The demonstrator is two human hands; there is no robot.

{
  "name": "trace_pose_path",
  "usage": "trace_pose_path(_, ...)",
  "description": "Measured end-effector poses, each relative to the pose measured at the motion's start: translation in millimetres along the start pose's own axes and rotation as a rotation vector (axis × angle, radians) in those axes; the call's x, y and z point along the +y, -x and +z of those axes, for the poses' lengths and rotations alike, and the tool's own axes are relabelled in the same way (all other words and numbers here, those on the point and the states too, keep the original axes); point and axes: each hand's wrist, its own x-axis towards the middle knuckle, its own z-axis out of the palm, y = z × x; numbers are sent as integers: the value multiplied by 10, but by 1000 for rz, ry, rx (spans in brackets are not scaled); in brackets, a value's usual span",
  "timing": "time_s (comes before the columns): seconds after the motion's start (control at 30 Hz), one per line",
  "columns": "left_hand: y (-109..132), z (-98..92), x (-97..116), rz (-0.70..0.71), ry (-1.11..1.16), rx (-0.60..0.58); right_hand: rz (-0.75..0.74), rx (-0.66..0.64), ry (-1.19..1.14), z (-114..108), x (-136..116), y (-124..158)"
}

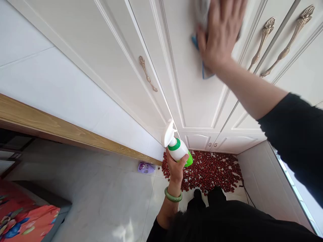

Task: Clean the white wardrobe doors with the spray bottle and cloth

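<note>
My left hand [176, 166] is wrapped round a white and green spray bottle [178, 150], its trigger head tilted up toward the left. A green bangle circles that wrist. Higher up, my right hand [222, 32] presses a cloth [207, 71] with a blue edge against a white cabinet door [194, 90]. Motion blurs the fingers, and most of the cloth is hidden beneath the palm. Ornate metal handles [262, 37] sit on the doors to the right of this hand, and another handle [147, 74] is on the door to the left.
Many dark red dates or similar small fruits [209, 168] lie spread on the floor by the cabinet base. A purple bottle [146, 168] lies near the wood-trimmed wall edge [101, 136]. At lower left is a bed with a red floral cover [30, 218]. A window [297, 188] is at right.
</note>
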Motion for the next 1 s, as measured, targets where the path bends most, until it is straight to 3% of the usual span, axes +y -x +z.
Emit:
trace_pose_path(0.13,29,-30,-52,-64,-35,44,-106,-531,-229,255,-562,1294)
trace_pose_path(0.17,36,-55,-63,-79,-47,55,-92,-726,-349,297,-641,1664)
trace_pose_path(0.2,43,-88,-74,-88,-61,65,-106,-827,-388,326,-680,2026)
trace_pose_path(0.33,102,-251,-89,-90,-121,111,-148,-1033,-509,266,-492,3243)
trace_pose_path(0.47,202,-360,-50,-113,-141,196,-113,-1054,-543,-44,4,3936)
trace_pose_path(0.53,226,-385,-27,-116,-147,246,-83,-1014,-528,-244,311,4047)
trace_pose_path(0.6,215,-393,-10,-126,-145,247,-36,-948,-483,-438,634,3978)
trace_pose_path(0.67,173,-377,1,-134,-131,219,32,-852,-408,-584,926,3743)
trace_pose_path(0.77,93,-287,17,-134,-95,178,205,-573,-239,-654,1160,3264)
trace_pose_path(0.87,50,-147,43,-128,-70,132,334,-359,-133,-591,1044,3012)
trace_pose_path(1.0,63,-38,97,-112,-66,55,385,-303,-125,-606,594,3207)
